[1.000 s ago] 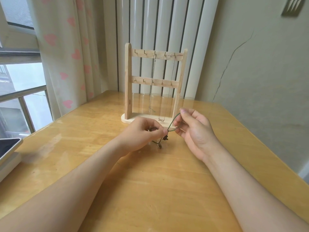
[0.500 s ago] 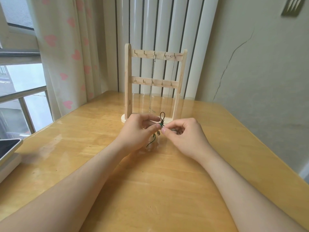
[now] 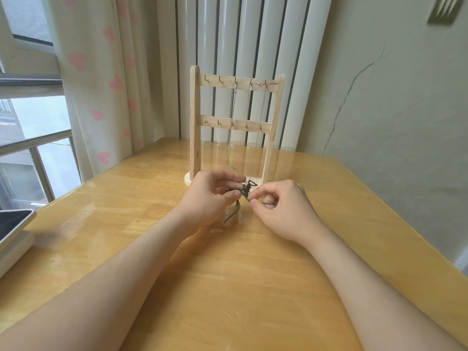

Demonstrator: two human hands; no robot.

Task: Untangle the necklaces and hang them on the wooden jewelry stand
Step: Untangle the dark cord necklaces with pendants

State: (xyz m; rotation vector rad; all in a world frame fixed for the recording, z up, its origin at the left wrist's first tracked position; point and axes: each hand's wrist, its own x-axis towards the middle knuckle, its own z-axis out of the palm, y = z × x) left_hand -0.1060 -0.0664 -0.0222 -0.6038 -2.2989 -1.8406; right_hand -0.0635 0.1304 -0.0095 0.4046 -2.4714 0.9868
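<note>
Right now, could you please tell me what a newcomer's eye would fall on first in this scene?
First, the two hands over the middle of the wooden table: the left hand grips a tangled dark green cord necklace while the right hand pinches one strand of it. Just behind them is the wooden jewelry stand, with a silver chain and a finer chain already hanging from its top hooks.

Left hand (image 3: pixel 212 196) grips the knotted bit of a dark green cord necklace (image 3: pixel 245 191) approx mid-tabletop (image 3: pixel 228 287), right hand (image 3: pixel 281 211) pinches the cord right beside it. Wooden stand (image 3: pixel 194 122) sits just behind, nr the far edge, w/ two chains (image 3: pixel 233 105) hanging off its top hooks. Tablet (image 3: pixel 12 221) at left edge.
</note>
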